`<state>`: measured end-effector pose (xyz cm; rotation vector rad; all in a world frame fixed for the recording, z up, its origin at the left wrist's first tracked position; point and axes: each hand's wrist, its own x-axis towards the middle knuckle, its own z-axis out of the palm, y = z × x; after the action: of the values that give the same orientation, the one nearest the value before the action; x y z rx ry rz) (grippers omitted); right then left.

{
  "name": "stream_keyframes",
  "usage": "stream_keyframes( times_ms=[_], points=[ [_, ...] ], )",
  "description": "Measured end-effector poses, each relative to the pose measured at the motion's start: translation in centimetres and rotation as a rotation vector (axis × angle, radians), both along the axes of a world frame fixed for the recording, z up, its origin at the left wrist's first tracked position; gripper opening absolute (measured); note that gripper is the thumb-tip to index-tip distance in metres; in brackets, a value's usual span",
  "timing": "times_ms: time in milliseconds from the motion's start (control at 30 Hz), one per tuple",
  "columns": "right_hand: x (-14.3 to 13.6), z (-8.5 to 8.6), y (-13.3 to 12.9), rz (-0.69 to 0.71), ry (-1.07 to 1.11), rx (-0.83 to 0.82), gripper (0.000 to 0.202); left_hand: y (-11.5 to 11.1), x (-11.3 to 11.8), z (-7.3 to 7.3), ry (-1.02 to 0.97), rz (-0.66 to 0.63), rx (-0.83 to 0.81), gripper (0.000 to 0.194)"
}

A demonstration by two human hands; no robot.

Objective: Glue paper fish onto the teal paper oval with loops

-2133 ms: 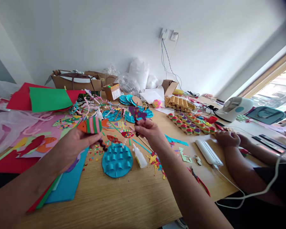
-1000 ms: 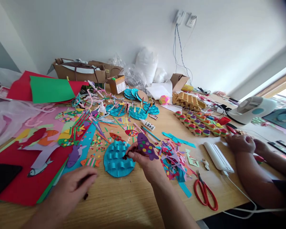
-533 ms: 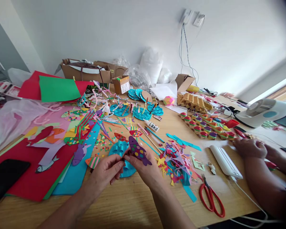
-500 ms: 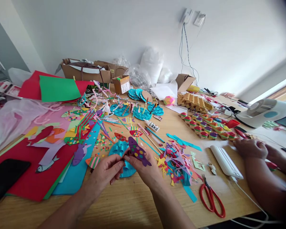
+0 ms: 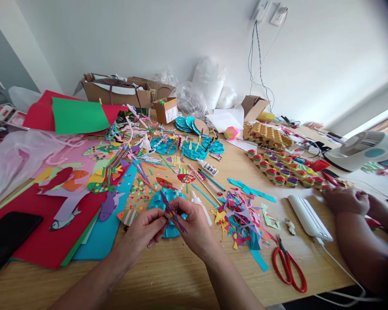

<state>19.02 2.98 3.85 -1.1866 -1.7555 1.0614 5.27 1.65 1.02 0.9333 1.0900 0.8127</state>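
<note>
My right hand [image 5: 194, 221] pinches a purple paper fish [image 5: 172, 212] with coloured dots, now seen nearly edge-on. My left hand [image 5: 148, 226] is closed against the fish's left side, its fingertips meeting those of my right hand; what they pinch is hidden. Behind and below both hands lies a blue-painted round base [image 5: 157, 200] with raised cups, partly covered by them. A white glue bottle [image 5: 202, 209] lies just beyond my right hand. To the left of the base is a striped paper fish [image 5: 127, 216].
Paper scraps [image 5: 242, 215] and red-handled scissors [image 5: 289, 267] lie to the right, near a white power strip [image 5: 309, 217]. Another person's hands [image 5: 345, 200] rest by the painted egg tray [image 5: 284, 170]. Coloured sheets [image 5: 80, 232] and a black phone [image 5: 13, 241] are at left.
The purple fish has turned from face-on to nearly edge-on and come lower between my hands. My right hand has rolled over, uncovering the white glue bottle. The view has shifted slightly.
</note>
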Motion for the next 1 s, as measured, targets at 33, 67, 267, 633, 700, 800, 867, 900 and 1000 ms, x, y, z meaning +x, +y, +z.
stream_keyframes(
  times_ms=[33,67,267,633,700,800,867,900,1000],
  points=[
    [0.0,-0.1,0.0,-0.002,0.005,-0.006,0.009,0.0,0.0,0.0,0.004,-0.004,-0.014,0.034],
    [-0.1,-0.2,0.1,-0.007,0.013,-0.012,0.008,0.1,0.0,0.0,0.009,-0.004,-0.027,0.033],
    [-0.5,-1.0,0.4,-0.006,0.102,-0.088,0.006,0.2,-0.2,-0.2,0.030,0.027,0.013,0.024],
    [-0.2,-1.6,0.7,0.056,0.164,-0.129,0.008,0.2,-0.5,-0.4,0.065,-0.044,-0.024,0.024],
    [0.0,-1.6,0.8,0.073,0.170,-0.128,0.010,0.2,-0.5,-0.3,0.056,-0.041,-0.019,0.027],
    [0.3,-1.9,1.0,0.095,0.197,-0.112,0.012,0.2,-0.5,-0.2,0.011,-0.004,-0.055,0.027],
    [0.4,-2.1,1.0,0.117,0.214,-0.093,0.012,0.2,-0.5,-0.2,-0.042,0.025,-0.099,0.026],
    [0.5,-2.2,1.1,0.129,0.213,-0.081,0.012,0.2,-0.5,-0.3,-0.076,0.037,-0.126,0.025],
    [0.8,-2.3,1.2,0.171,0.177,-0.053,0.010,0.2,-0.4,-0.6,-0.203,0.086,-0.206,0.023]
  ],
)
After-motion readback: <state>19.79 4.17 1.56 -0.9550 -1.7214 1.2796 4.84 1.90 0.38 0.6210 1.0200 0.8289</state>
